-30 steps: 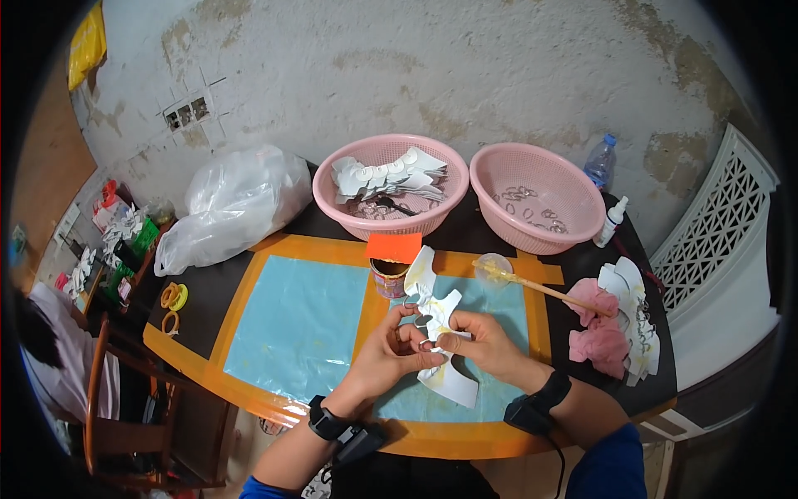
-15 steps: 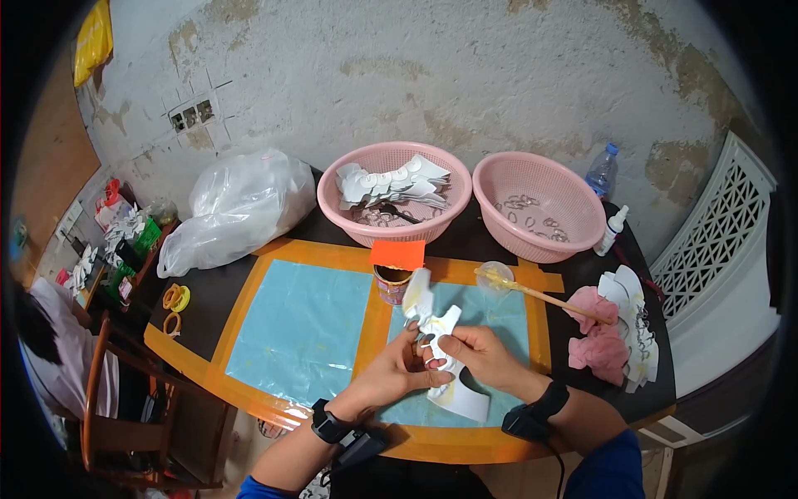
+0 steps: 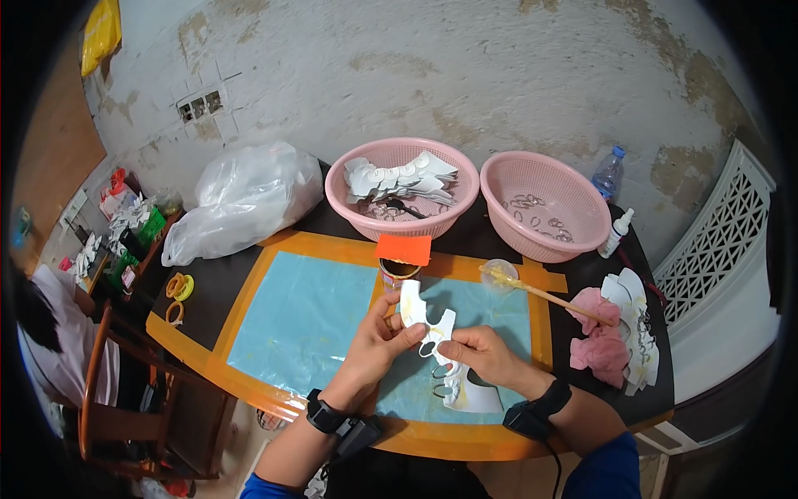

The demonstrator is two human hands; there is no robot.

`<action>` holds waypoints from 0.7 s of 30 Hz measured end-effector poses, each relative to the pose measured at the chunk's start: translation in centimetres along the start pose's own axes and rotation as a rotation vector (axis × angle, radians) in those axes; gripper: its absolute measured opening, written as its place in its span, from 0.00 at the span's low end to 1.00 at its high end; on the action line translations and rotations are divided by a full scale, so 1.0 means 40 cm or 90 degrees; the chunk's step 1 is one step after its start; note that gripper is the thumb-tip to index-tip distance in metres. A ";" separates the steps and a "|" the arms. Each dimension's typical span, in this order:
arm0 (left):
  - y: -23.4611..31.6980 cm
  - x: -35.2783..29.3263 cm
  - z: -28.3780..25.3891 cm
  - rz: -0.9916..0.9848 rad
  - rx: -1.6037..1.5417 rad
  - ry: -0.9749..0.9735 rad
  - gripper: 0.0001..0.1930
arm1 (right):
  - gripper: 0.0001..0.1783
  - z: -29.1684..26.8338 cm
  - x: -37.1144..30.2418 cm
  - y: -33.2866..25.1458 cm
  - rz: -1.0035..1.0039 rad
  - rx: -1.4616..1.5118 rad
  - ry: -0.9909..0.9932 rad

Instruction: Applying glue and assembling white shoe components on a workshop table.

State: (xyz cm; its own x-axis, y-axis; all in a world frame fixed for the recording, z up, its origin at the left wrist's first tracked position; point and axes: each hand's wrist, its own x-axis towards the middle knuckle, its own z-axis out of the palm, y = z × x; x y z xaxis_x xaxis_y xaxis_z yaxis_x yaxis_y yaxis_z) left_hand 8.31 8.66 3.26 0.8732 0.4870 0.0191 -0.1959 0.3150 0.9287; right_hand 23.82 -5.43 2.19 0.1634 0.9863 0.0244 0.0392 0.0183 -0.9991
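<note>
Between my hands is a white cut-out piece [image 3: 478, 399], perhaps leather or fabric, with curved edges and yellowish smears. My left hand [image 3: 376, 343] pinches its upper part between thumb and fingers. Its middle is gripped by my right hand [image 3: 482, 356], thumb on top. Thin metal rings [image 3: 437, 381] stick out along the piece's left edge below my fingers. Just beyond the piece stands a can [image 3: 391, 276], partly covered by an orange card [image 3: 404, 249]. To the right, a wooden stick [image 3: 549, 299] with a yellow-smeared end rests on a small clear cup [image 3: 499, 277].
Two pink baskets [image 3: 339, 209] [image 3: 492, 218] stand at the back, holding white pieces and metal rings. Pink cloths [image 3: 600, 353] and stacked white pieces [image 3: 633, 333] lie right; a plastic bag [image 3: 249, 195] and tape rolls [image 3: 176, 287] left. Someone sits at far left [image 3: 71, 333].
My left hand has shifted up the white piece to its upper part. The piece now lies flatter and more spread out, with its rings in plain sight. My right hand keeps its grip.
</note>
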 end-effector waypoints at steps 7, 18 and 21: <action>0.001 -0.015 0.013 -0.052 -0.013 -0.065 0.25 | 0.18 -0.060 0.008 0.001 0.059 -0.060 -0.131; -0.040 0.006 -0.041 -0.135 -0.335 -0.186 0.18 | 0.18 -0.090 0.008 0.006 0.094 -0.035 -0.152; -0.026 0.005 -0.033 -0.148 -0.275 -0.151 0.16 | 0.18 -0.090 0.008 0.015 0.092 -0.034 -0.149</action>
State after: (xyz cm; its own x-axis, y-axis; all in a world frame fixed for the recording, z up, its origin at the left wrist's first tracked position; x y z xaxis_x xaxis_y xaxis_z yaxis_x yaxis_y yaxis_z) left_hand 8.08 9.52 1.81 0.9822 0.1837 -0.0390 -0.1081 0.7228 0.6826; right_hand 27.42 -5.69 1.71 -0.0605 0.9893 -0.1328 0.0851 -0.1274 -0.9882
